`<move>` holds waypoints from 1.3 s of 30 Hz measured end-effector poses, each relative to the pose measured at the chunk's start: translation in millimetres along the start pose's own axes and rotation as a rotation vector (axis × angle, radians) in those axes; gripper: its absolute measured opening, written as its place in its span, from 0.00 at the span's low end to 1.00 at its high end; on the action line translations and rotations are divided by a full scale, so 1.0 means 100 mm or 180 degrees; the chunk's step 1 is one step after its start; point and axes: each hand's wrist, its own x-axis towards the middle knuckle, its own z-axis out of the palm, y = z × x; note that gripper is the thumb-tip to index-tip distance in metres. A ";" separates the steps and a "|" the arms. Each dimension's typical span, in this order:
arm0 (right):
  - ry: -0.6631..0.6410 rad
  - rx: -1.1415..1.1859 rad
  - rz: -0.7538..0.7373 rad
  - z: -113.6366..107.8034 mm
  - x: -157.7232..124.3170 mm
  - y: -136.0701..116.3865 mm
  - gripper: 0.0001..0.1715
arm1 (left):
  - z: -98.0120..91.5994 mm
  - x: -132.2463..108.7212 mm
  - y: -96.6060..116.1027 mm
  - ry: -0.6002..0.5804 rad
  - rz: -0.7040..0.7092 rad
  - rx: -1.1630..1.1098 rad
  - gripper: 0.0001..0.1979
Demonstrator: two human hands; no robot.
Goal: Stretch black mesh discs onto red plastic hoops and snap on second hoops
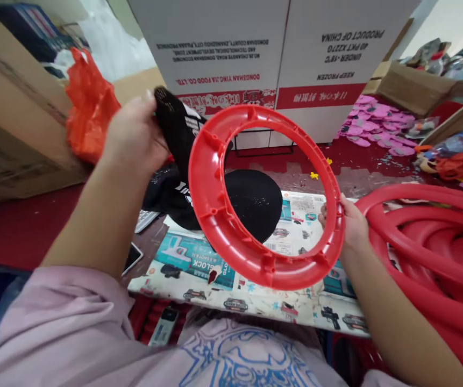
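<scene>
My right hand [350,226] grips the right edge of a red plastic ring [215,215] with ribs on its inner side, held up tilted in front of me. My left hand [136,137] is closed on a piece of black mesh fabric with white print [177,129], lifted beside the ring's upper left. More black fabric [251,201] lies behind the ring, seen through its hole, on a printed cardboard sheet [183,252].
A stack of red rings [433,242] lies at my right. White cartons [255,48] stand ahead, a brown box [9,118] and an orange bag [88,107] at left. Pink plastic pieces [370,121] lie on the red floor. A phone [132,257] is beside the sheet.
</scene>
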 end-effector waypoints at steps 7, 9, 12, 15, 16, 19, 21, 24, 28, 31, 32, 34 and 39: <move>-0.0089 -0.0677 0.0136 -0.06 0.03 0.03 0.10 | -0.30 0.02 0.42 0.0315 0.0616 -0.0941 0.24; -0.0149 -0.0956 0.0111 -0.07 0.06 0.08 0.11 | -0.23 -0.06 0.43 0.0173 0.0632 -0.1044 0.23; -0.0231 -0.1389 -0.0008 -0.09 0.07 0.14 0.12 | -0.05 -0.26 0.40 -0.0373 0.0302 -0.1172 0.24; -0.0295 -0.1855 -0.0213 -0.11 0.08 0.17 0.14 | 0.15 -0.51 0.29 -0.0436 -0.0160 -0.1348 0.23; -0.0307 -0.2025 -0.0301 -0.12 0.09 0.18 0.15 | 0.21 -0.60 0.24 -0.0345 -0.0323 -0.1469 0.20; -0.0412 -0.2508 -0.0556 -0.12 0.13 0.19 0.17 | 0.40 -0.87 0.03 -0.0424 -0.1357 -0.2217 0.08; -0.0501 -0.2732 -0.0722 -0.11 0.14 0.18 0.20 | 0.53 -1.03 -0.10 -0.0918 -0.2465 -0.2753 0.09; -0.0490 -0.2896 -0.1110 -0.07 0.05 0.11 0.32 | 0.72 -1.21 -0.24 -0.1528 -0.3595 -0.3225 0.11; -0.1998 -0.2272 -0.1296 0.01 -0.30 -0.08 0.49 | 0.89 -1.30 -0.30 -0.1700 -0.3902 -0.3299 0.09; -0.3087 -0.1506 -0.0169 0.09 -0.58 -0.22 0.52 | 0.94 -1.33 -0.32 -0.1886 -0.3623 -0.3079 0.16; -0.3069 -0.1423 0.0133 0.12 -0.64 -0.24 0.49 | 0.95 -1.34 -0.32 -0.1984 -0.3411 -0.2974 0.19; -0.2567 -0.1457 0.0428 0.17 -0.70 -0.25 0.35 | 0.95 -1.35 -0.34 -0.2164 -0.2849 -0.2687 0.21; -0.1925 -0.1659 0.0403 0.27 -0.66 -0.12 0.17 | 0.96 -1.32 -0.41 -0.1828 -0.1867 -0.1166 0.20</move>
